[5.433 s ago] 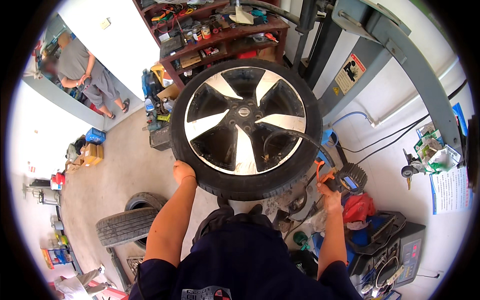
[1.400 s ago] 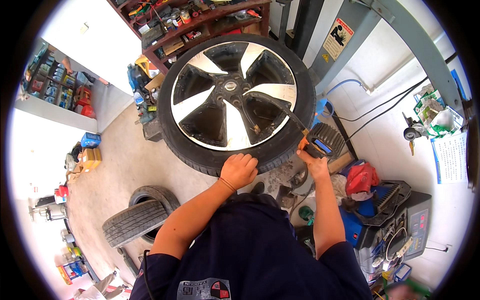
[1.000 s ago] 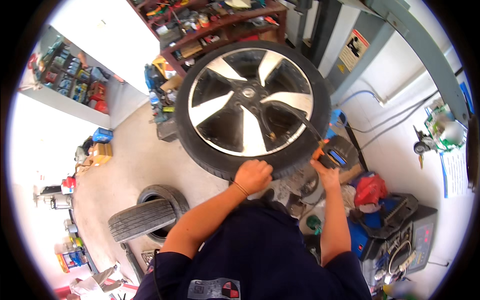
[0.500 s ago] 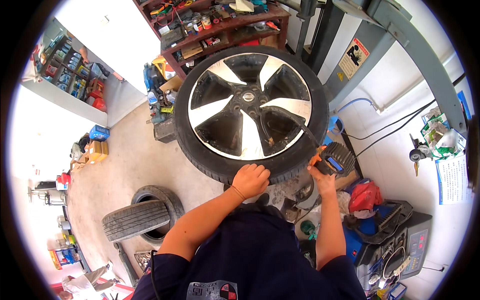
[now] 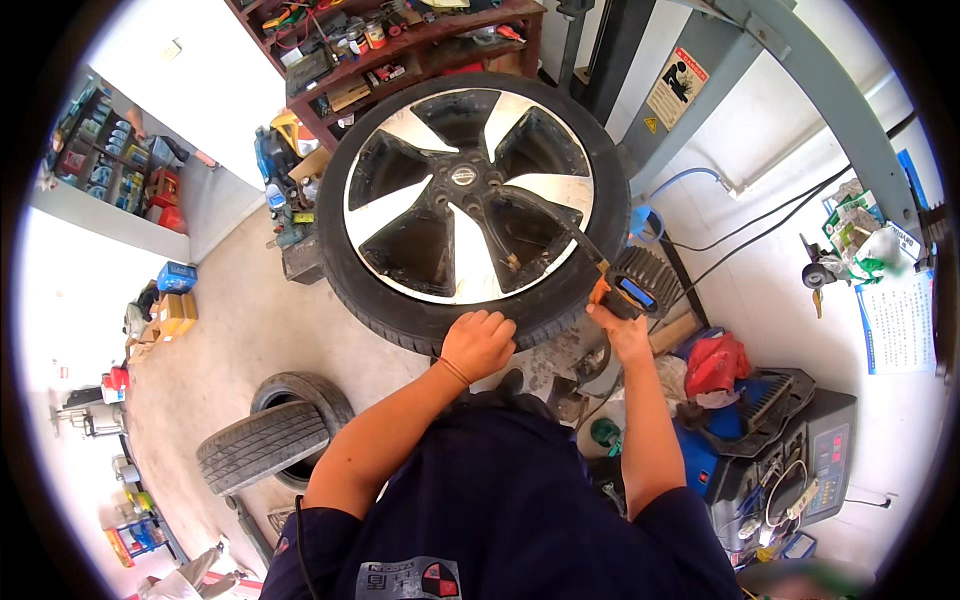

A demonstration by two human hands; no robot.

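A tyre [image 5: 400,325] mounted on a black-and-silver alloy wheel [image 5: 470,270] is tilted up in front of me. My left hand [image 5: 480,345] rests in a loose fist against the tyre's near edge, with nothing seen in it. Just right of the tyre, my right hand [image 5: 622,332] is closed round a tyre inflator gauge [image 5: 640,285] with a dark ribbed cover, a blue-lit display and an orange lever. From the gauge a black hose [image 5: 560,222] runs over the rim towards a spoke gap. The hose's far end sits in that gap; whether it is on the valve cannot be made out.
Two loose tyres [image 5: 265,445] lie on the floor at left. Behind the wheel stands a red-brown tool shelf [image 5: 420,45]. A grey post [image 5: 660,110] with a warning sign rises at right, and a machine with a control panel [image 5: 830,465] stands at lower right.
The whole view has shifted slightly, so the wheel and both hands appear a little further left, the wheel also higher. Both hands keep their places on the tyre and the gauge.
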